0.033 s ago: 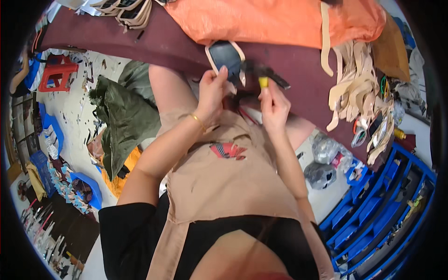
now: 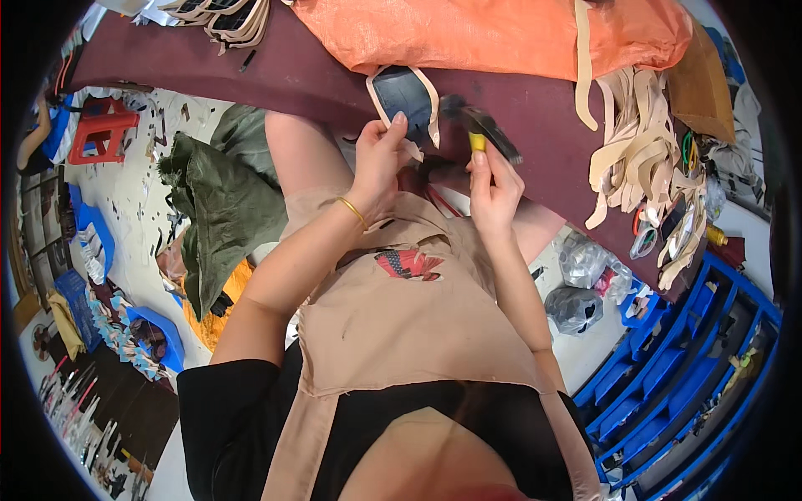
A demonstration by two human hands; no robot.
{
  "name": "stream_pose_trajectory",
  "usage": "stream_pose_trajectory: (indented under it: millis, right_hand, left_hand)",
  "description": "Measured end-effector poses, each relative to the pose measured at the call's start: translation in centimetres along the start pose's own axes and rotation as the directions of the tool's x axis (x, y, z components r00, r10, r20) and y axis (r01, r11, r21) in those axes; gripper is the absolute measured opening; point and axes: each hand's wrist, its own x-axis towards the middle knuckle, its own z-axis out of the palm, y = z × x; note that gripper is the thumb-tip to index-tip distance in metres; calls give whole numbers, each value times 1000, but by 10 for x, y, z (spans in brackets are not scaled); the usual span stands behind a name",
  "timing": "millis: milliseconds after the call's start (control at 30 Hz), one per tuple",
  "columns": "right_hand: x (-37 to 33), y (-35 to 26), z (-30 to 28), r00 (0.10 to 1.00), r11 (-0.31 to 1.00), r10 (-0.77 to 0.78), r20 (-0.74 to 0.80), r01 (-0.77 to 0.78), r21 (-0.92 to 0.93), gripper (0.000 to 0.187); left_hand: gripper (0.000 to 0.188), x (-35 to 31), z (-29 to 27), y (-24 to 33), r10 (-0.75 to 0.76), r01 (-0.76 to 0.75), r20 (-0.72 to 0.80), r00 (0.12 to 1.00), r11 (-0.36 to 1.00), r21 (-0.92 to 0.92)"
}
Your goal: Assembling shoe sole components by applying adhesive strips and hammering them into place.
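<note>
My left hand (image 2: 382,159) pinches the lower edge of a dark blue panel with a beige border (image 2: 403,98), which looks like a shoe upper piece. This panel lies at the near edge of the maroon-covered table (image 2: 292,71). In my right hand (image 2: 495,188) is a hammer (image 2: 493,134) with a black head and a yellow handle. Its head is raised a little to the right of the panel, apart from it. Below the panel, between my hands, the spot is dark and partly hidden.
An orange sheet (image 2: 501,37) covers the table's far side. Beige strips (image 2: 635,142) pile up at the right; similar bordered pieces (image 2: 238,25) are stacked far left. A dark green cloth (image 2: 221,217) is left of my legs. Blue racks (image 2: 668,384) stand lower right, a red stool (image 2: 104,129) left.
The hammer has shifted slightly right and its head has tilted, and my right hand has turned with it. My left hand and the panel stay nearly in place.
</note>
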Motion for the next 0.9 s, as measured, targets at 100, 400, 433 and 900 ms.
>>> stream_pose_trajectory:
  millis: [100, 400, 433, 900]
  right_hand:
    - [-5, 1, 6, 997, 997, -73, -35, 74, 20, 29]
    - [6, -20, -38, 896, 779, 443, 24, -399, 483, 47]
    - [9, -21, -43, 897, 782, 441, -22, -372, 500, 47]
    - [43, -15, -51, 986, 987, 163, 27, -163, -5, 35]
  left_hand:
    - [22, 10, -13, 2, -19, 14, 47, 999, 995, 101]
    - [12, -20, 5, 53, 4, -7, 353, 936, 1000, 8]
    - [9, -13, 6, 47, 166, -191, 387, 907, 981, 27]
    - [28, 37, 11, 58, 106, -945, 980, 166, -266, 189]
